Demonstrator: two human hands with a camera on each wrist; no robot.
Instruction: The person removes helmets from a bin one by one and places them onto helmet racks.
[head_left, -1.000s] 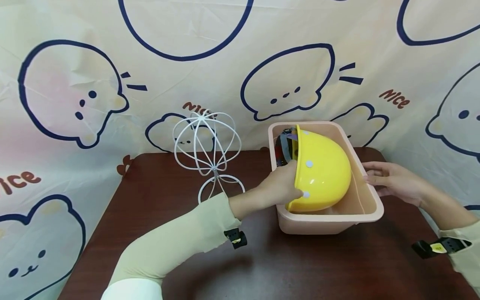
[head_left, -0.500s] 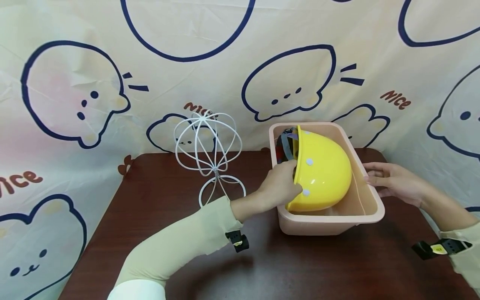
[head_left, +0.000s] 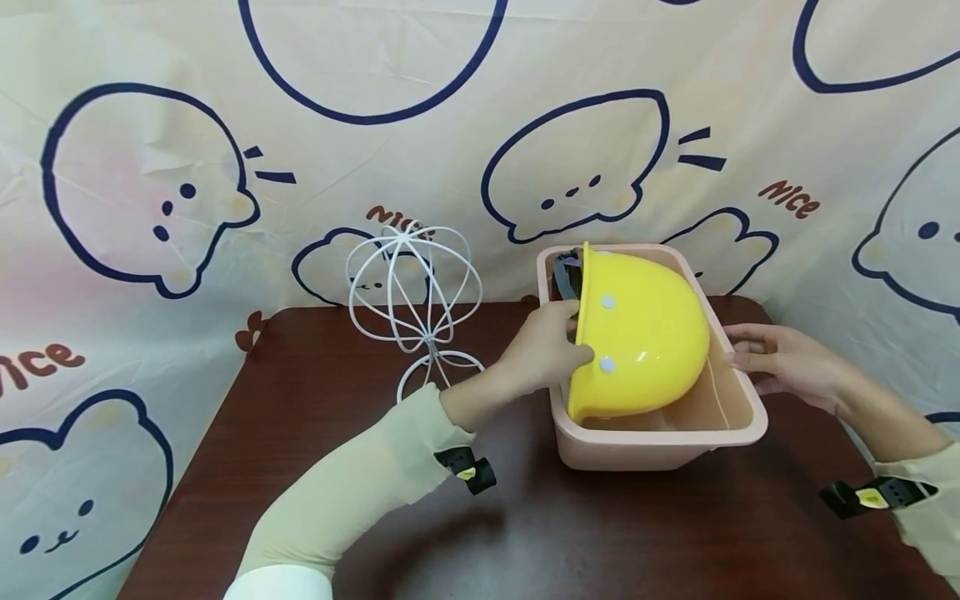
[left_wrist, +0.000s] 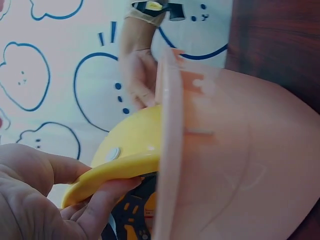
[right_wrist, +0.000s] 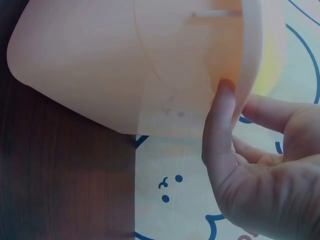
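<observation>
A yellow hard hat (head_left: pixel 645 333) with pale round studs lies on its side in a pale pink plastic bin (head_left: pixel 660 437). My left hand (head_left: pixel 543 346) pinches the hat's brim, thumb on the outer shell and fingers inside. The left wrist view shows that grip on the brim (left_wrist: pixel 120 167) up close, with the dark inner harness (left_wrist: pixel 132 212) below it. At the bin's right side, my right hand (head_left: pixel 787 367) holds the rim. Up close, one finger presses the outer wall and the others sit at the rim (right_wrist: pixel 252 55).
On the brown table (head_left: pixel 300 400), left of the bin, stands a white wire globe-shaped rack (head_left: pixel 429 337) with a ring base. A cartoon-printed cloth (head_left: pixel 420 158) hangs right behind the table.
The left hand and the hard hat have shifted slightly up and to the left, the brim now rising a little past the bin's back rim in view. The right hand stays in place.
</observation>
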